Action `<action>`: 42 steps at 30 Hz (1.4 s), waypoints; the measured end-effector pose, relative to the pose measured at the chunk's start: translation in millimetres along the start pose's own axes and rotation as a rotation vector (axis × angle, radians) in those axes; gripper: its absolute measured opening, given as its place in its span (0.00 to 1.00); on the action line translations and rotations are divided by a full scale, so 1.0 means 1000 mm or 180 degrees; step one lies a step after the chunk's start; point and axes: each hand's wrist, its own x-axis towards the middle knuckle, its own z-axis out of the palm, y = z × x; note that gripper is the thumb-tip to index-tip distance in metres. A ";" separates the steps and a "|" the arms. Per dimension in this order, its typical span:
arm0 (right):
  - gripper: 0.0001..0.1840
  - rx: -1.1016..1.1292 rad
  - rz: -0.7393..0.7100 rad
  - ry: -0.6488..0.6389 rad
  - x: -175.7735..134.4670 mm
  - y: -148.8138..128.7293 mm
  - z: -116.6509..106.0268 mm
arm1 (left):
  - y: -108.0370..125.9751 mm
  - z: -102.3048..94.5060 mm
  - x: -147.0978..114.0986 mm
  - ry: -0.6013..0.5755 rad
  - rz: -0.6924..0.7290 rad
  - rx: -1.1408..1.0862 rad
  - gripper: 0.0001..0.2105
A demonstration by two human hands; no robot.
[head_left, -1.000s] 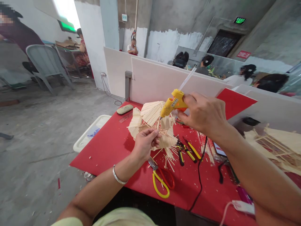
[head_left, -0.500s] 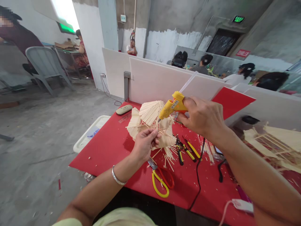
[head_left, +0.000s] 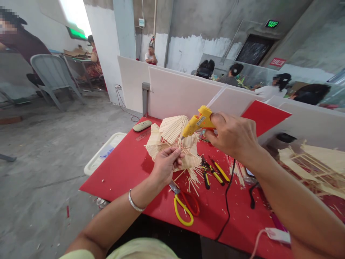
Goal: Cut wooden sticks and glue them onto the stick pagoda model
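My right hand point(head_left: 233, 133) is wrapped round a yellow hot glue gun point(head_left: 194, 125), with a clear glue stick point(head_left: 217, 94) jutting from its back end. The gun's nozzle points down to the left, just above the fingertips of my left hand point(head_left: 168, 161). Those fingers are pinched on a thin wooden stick point(head_left: 179, 142), partly hidden by them. Behind and around this hand stands a roof-like model point(head_left: 169, 129) made of many pale wooden sticks. I cannot tell whether the nozzle touches the stick.
On the red table point(head_left: 129, 162) lie scissors point(head_left: 183, 208), pliers point(head_left: 211, 172), a yellow-handled cutter point(head_left: 221, 170), loose sticks point(head_left: 194, 180) and an oval beige case point(head_left: 142, 125). The gun's black cord point(head_left: 228, 205) runs down the right. Another stick model point(head_left: 312, 165) stands right. White partition boards point(head_left: 183, 86) rise behind; people sit beyond.
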 end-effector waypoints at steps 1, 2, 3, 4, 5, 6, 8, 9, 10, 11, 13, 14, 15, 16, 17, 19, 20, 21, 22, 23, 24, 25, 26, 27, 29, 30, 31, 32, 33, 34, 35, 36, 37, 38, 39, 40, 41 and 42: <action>0.17 -0.0008 0.0004 0.0004 0.000 0.000 0.000 | 0.000 0.000 0.000 0.0001 -0.0001 0.0004 0.15; 0.17 -0.0020 0.0012 0.0012 -0.001 0.001 0.000 | 0.000 0.001 0.000 0.0009 -0.0006 0.0006 0.15; 0.17 -0.0034 0.0018 0.0016 -0.001 0.001 0.000 | 0.000 0.001 -0.001 0.0020 -0.0012 0.0009 0.15; 0.17 -0.0049 0.0024 0.0016 -0.001 0.001 0.000 | 0.000 0.002 -0.001 0.0036 -0.0018 0.0015 0.15; 0.17 -0.0063 0.0029 0.0012 -0.002 0.002 0.000 | -0.001 0.002 -0.001 0.0056 -0.0013 0.0025 0.16; 0.17 -0.0072 0.0030 0.0004 -0.002 0.002 -0.001 | -0.001 0.002 -0.001 0.0077 -0.0003 0.0039 0.16; 0.16 -0.0076 0.0036 -0.0015 -0.002 0.003 -0.001 | -0.001 0.002 -0.001 0.0116 0.0025 0.0074 0.16; 0.17 -0.0073 0.0043 -0.0019 -0.002 0.003 -0.001 | -0.001 0.002 0.000 0.0137 0.0037 0.0093 0.16; 0.17 -0.0068 0.0050 -0.0016 -0.002 0.003 -0.001 | -0.001 0.002 0.000 0.0160 0.0044 0.0108 0.16; 0.17 -0.0060 0.0054 -0.0010 -0.002 0.003 -0.001 | -0.001 0.003 0.000 0.0179 0.0046 0.0119 0.16; 0.17 -0.0044 0.0043 0.0008 -0.002 0.002 -0.001 | 0.000 0.003 0.000 0.0215 0.0052 0.0129 0.16; 0.17 -0.0039 0.0026 0.0013 -0.002 0.002 -0.001 | 0.000 0.003 0.000 0.0230 0.0058 0.0130 0.16; 0.17 -0.0039 0.0004 0.0019 -0.001 0.001 -0.001 | 0.000 0.003 0.000 0.0244 0.0065 0.0125 0.16; 0.17 -0.0044 -0.0015 0.0025 -0.001 0.001 0.000 | 0.000 0.003 0.000 0.0257 0.0068 0.0119 0.16; 0.17 -0.0056 -0.0029 0.0031 -0.001 0.000 0.000 | 0.000 0.003 0.000 0.0270 0.0070 0.0106 0.16; 0.17 -0.0077 -0.0050 0.0036 -0.001 -0.001 0.000 | 0.000 0.003 0.000 0.0275 0.0061 0.0067 0.16; 0.17 -0.0080 -0.0053 0.0034 0.000 -0.001 0.000 | 0.000 0.003 0.000 0.0266 0.0056 0.0045 0.16; 0.17 -0.0077 -0.0054 0.0030 0.000 -0.001 0.000 | 0.000 0.003 0.000 0.0249 0.0048 0.0025 0.16; 0.17 -0.0070 -0.0058 0.0023 0.000 -0.001 0.000 | -0.001 0.002 0.001 0.0236 0.0044 0.0006 0.16; 0.16 -0.0063 -0.0066 0.0022 0.000 -0.002 0.000 | -0.001 0.002 0.001 0.0228 0.0035 -0.0014 0.16; 0.16 -0.0057 -0.0076 0.0026 0.000 -0.002 0.000 | -0.001 0.002 0.001 0.0227 0.0027 -0.0038 0.16; 0.16 -0.0057 -0.0084 0.0031 0.000 -0.002 0.000 | -0.002 0.002 0.002 0.0231 0.0016 -0.0064 0.16; 0.16 -0.0058 -0.0093 0.0036 -0.001 -0.002 0.000 | -0.002 0.001 0.002 0.0233 0.0006 -0.0092 0.16; 0.16 -0.0060 -0.0101 0.0034 -0.001 -0.001 0.000 | -0.002 0.001 0.003 0.0229 -0.0004 -0.0118 0.16; 0.16 -0.0062 -0.0094 0.0025 -0.002 -0.001 0.000 | -0.003 0.001 0.003 0.0208 -0.0015 -0.0162 0.16; 0.16 -0.0067 -0.0083 0.0019 -0.002 0.000 0.001 | -0.003 0.001 0.003 0.0199 -0.0010 -0.0183 0.16; 0.16 -0.0078 -0.0074 0.0017 -0.002 0.000 0.001 | -0.004 0.001 0.003 0.0200 -0.0008 -0.0202 0.16; 0.16 -0.0093 -0.0070 0.0021 -0.003 0.000 0.002 | -0.004 0.001 0.003 0.0213 -0.0007 -0.0219 0.16; 0.16 -0.0106 -0.0071 0.0028 -0.003 0.000 0.003 | -0.004 0.002 0.003 0.0234 -0.0010 -0.0231 0.16; 0.16 -0.0113 -0.0077 0.0039 -0.004 -0.001 0.004 | -0.004 0.003 0.003 0.0260 -0.0012 -0.0242 0.16; 0.16 -0.0114 -0.0082 0.0053 -0.004 -0.002 0.005 | -0.004 0.003 0.003 0.0286 -0.0014 -0.0254 0.16; 0.15 -0.0110 -0.0086 0.0074 -0.004 -0.002 0.006 | -0.004 0.004 0.003 0.0306 -0.0013 -0.0269 0.15; 0.15 -0.0101 -0.0091 0.0093 -0.004 -0.003 0.008 | -0.004 0.004 0.003 0.0317 -0.0005 -0.0291 0.15; 0.15 -0.0092 -0.0102 0.0115 -0.005 -0.004 0.009 | -0.004 0.005 0.003 0.0323 0.0009 -0.0313 0.15; 0.15 -0.0090 -0.0117 0.0139 -0.005 -0.005 0.010 | -0.004 0.005 0.002 0.0326 0.0020 -0.0328 0.15; 0.14 -0.0089 -0.0140 0.0165 -0.005 -0.005 0.012 | -0.004 0.006 0.002 0.0327 0.0029 -0.0336 0.15; 0.14 -0.0086 -0.0165 0.0187 -0.005 -0.006 0.013 | -0.004 0.006 0.001 0.0327 0.0034 -0.0336 0.15; 0.14 -0.0081 -0.0186 0.0201 -0.006 -0.006 0.014 | -0.004 0.006 0.001 0.0325 0.0035 -0.0331 0.15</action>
